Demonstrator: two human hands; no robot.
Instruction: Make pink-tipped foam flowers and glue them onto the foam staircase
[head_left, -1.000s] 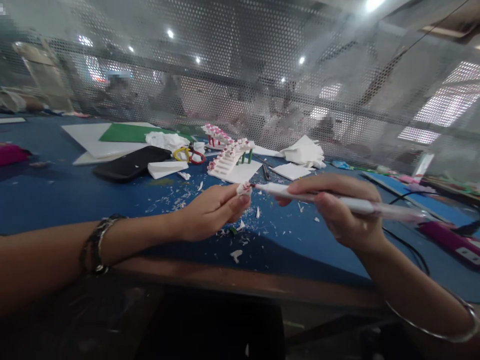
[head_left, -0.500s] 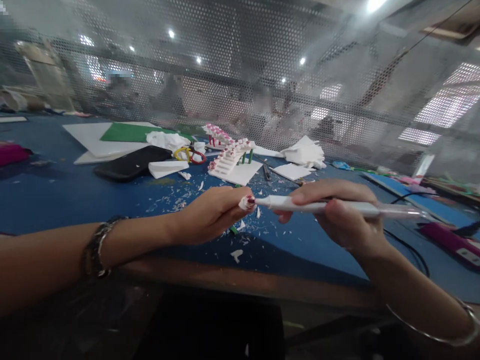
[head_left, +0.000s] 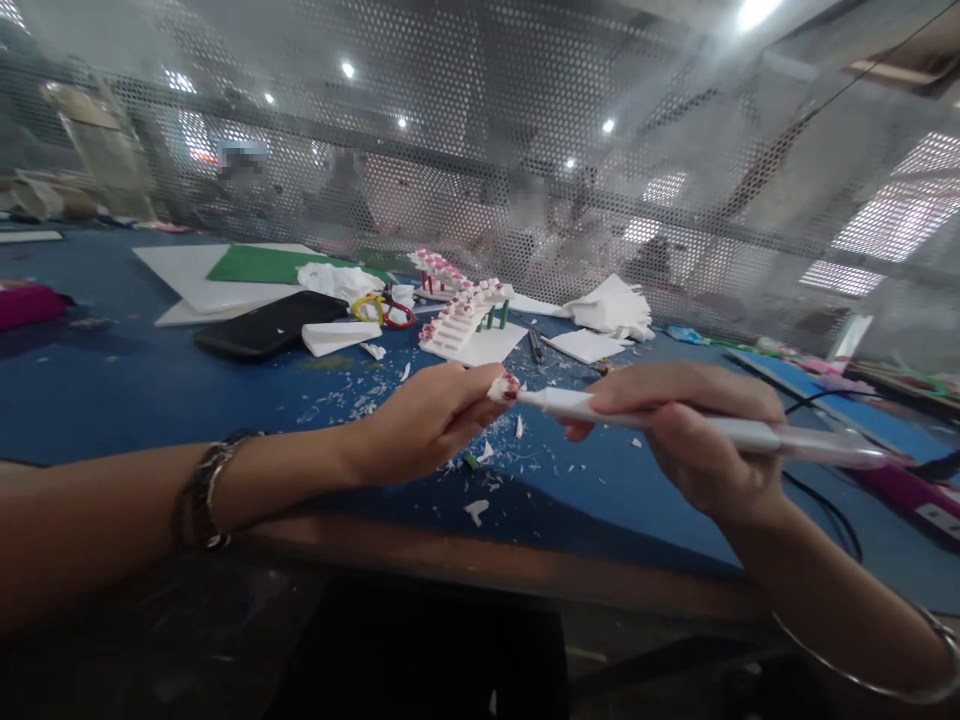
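My left hand [head_left: 431, 425] is closed, its thumb and fingers pinching a small white piece with dark red marks [head_left: 503, 388]. The piece's exact kind is too small to make out. A white pen [head_left: 574, 404] with a clear rear end lies in my right hand [head_left: 694, 430], gripped between thumb and fingers. The pen points left, and its narrow tip meets or nearly meets the red-marked end of the piece. Behind the hands stands a small white stepped model [head_left: 459, 318] with pink and red bits on top and green posts, on a white sheet.
White scraps [head_left: 475, 512] litter the blue table [head_left: 247, 395]. Farther back are a black phone [head_left: 259, 325], yellow-and-red-handled scissors [head_left: 397, 312], a green sheet [head_left: 259, 264] and stacked white paper [head_left: 611, 305]. A purple power strip [head_left: 904, 495] and black cable lie at right. Perforated mesh [head_left: 442, 110] rises behind.
The pen and my right hand have shifted slightly right, and the pen's rear end has dipped. The white piece has turned a little, showing more red. The whole view has moved slightly.
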